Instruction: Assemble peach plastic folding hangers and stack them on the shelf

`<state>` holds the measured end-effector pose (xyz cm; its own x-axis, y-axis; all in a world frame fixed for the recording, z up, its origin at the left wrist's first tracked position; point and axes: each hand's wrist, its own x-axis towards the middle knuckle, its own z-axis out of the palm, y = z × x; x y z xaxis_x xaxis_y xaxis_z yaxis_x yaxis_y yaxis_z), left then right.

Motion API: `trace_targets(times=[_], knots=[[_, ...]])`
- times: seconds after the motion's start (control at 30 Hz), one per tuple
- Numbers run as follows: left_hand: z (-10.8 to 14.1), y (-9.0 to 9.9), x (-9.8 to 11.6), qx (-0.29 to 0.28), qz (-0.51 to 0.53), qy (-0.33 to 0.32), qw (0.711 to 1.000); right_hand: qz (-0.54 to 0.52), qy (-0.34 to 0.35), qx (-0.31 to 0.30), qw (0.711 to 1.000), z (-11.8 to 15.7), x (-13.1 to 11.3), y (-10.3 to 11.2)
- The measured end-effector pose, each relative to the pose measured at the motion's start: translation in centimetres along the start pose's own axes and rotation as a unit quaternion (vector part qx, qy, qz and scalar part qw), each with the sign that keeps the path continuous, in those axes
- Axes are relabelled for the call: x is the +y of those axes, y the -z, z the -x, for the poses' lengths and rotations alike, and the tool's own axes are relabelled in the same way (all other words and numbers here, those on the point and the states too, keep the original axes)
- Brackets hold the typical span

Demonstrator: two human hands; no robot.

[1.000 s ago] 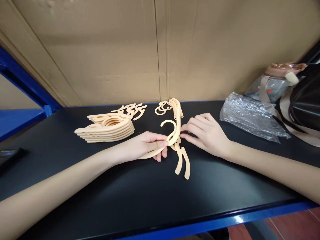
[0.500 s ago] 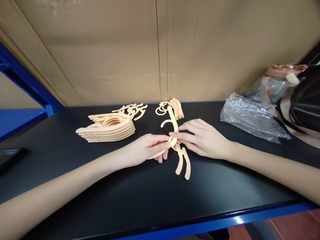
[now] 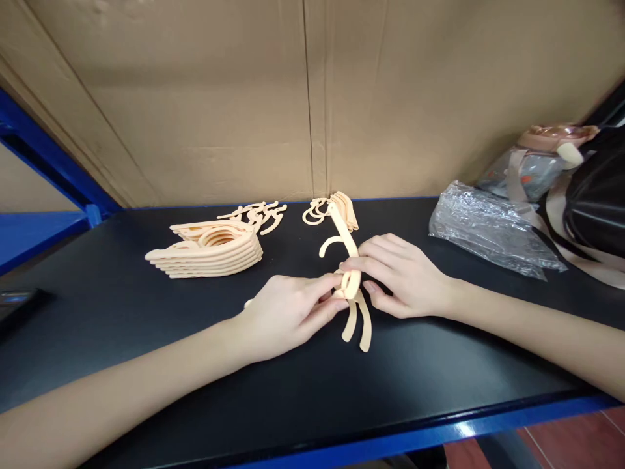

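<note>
Left hand (image 3: 299, 311) and right hand (image 3: 407, 277) — each grip narrow, fingers closed on one cream hanger (image 3: 349, 260) — above the black desk (image 3: 312, 391)

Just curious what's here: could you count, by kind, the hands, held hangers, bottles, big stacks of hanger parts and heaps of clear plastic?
Left hand and right hand: 2
Held hanger: 1
Bottle: 1
Big stack: 1
Clear plastic heap: 1
Total: 6

both hands (image 3: 349, 296) on cream plastic hanger (image 3: 352, 264) above black tabletop (image 3: 312, 397)
</note>
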<state>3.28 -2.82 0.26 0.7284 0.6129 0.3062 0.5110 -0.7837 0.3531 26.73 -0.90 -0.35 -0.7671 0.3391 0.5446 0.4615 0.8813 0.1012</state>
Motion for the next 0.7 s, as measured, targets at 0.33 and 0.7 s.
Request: trace_targets(times=[0.33, 0.7], knots=[[-0.1, -0.3, -0.7, 0.097, -0.139, -0.029, 0.985, -0.131, -0.273, 0.06, 0.951, 0.4, 1.4, -1.0], [-0.8, 0.0, -2.3, 0.149, -0.037, 0.132, 0.979, -0.152, -0.306, 0.051, 0.939, 0.3, 1.6, -1.2]])
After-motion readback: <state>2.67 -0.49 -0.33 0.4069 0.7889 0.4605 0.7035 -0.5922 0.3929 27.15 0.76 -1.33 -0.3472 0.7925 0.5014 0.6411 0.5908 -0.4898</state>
